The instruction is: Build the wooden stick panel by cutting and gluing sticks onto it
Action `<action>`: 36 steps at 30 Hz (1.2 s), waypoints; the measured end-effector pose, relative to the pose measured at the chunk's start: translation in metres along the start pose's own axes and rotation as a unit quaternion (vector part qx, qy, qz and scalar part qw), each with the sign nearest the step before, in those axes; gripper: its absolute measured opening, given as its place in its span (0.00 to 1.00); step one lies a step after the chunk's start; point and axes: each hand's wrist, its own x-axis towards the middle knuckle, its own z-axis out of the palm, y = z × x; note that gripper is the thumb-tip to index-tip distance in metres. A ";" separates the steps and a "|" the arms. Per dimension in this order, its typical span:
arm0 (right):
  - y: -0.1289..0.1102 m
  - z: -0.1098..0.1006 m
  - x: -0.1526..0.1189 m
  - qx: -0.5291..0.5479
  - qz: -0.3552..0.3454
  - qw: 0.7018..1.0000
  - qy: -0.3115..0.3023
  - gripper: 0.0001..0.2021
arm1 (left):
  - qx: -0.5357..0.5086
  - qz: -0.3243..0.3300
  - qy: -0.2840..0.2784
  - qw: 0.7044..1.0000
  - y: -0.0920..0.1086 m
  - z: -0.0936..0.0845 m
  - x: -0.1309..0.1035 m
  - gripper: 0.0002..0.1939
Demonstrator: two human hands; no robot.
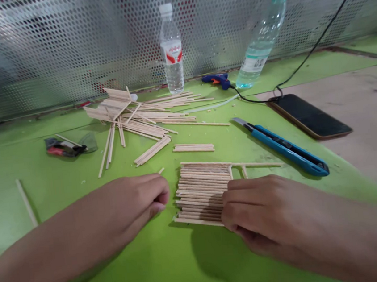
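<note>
A flat panel of thin wooden sticks (200, 191), laid side by side, lies on the green table top. A longer stick (258, 164) extends to the right from its far edge, with a short crosspiece beside it. My right hand (259, 210) is closed over the panel's right end, covering the stick ends there; its fingertips are hidden. Left of the panel, apart from it, my left hand (143, 197) is curled closed, thumb against the fingers. Whatever it may hold is hidden. A short stick bit (161, 170) shows just beyond its knuckles.
Beyond the hands lie cut stick bundles (193, 148), a pile of loose sticks (146, 123) and a stick-built piece (112, 105). To the right are a blue utility knife (283, 149), blade out, and a phone (310, 114). Bottles (172, 53) and a corded glue gun (217, 80) stand near the perforated metal screen.
</note>
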 end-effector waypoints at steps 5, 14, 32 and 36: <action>0.001 0.007 -0.002 -0.005 0.015 1.000 -0.002 0.09 | 0.065 0.065 0.047 0.995 0.019 0.011 0.009 0.10; -0.002 -0.003 0.003 0.080 0.120 0.988 -0.060 0.11 | 0.152 0.159 0.114 0.969 0.031 0.038 0.016 0.05; -0.016 0.014 -0.002 -0.015 0.124 0.990 0.060 0.11 | 0.180 0.203 0.135 0.953 0.030 0.041 0.013 0.05; -0.016 0.020 -0.004 -0.083 0.096 0.988 0.084 0.09 | 0.136 0.185 0.113 0.967 0.032 0.041 0.013 0.05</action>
